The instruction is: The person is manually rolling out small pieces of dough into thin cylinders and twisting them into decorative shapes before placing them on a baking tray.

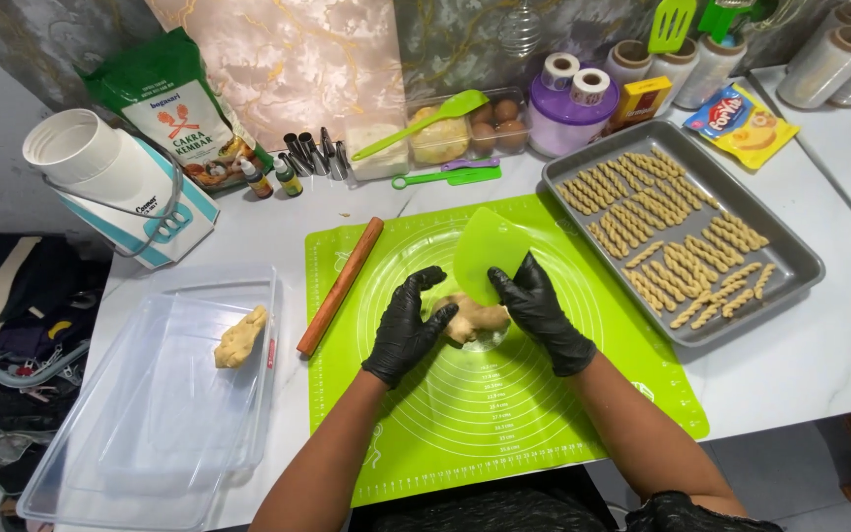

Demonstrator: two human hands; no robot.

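Both my hands wear black gloves over a green silicone mat [544, 394]. My left hand [408, 330] presses against the left side of a tan lump of dough [475, 317] lying on the mat. My right hand [536, 305] holds a light green plastic scraper [488, 253], whose lower edge meets the dough from above. The dough sits between the two hands, partly covered by my fingers.
A wooden rolling pin [340, 286] lies along the mat's left edge. A clear plastic box [130, 433] at the left holds another dough piece [239, 337]. A grey baking tray [790, 256] at the right carries several twisted dough sticks. Flour bag, bottles, spatulas and rolls stand behind.
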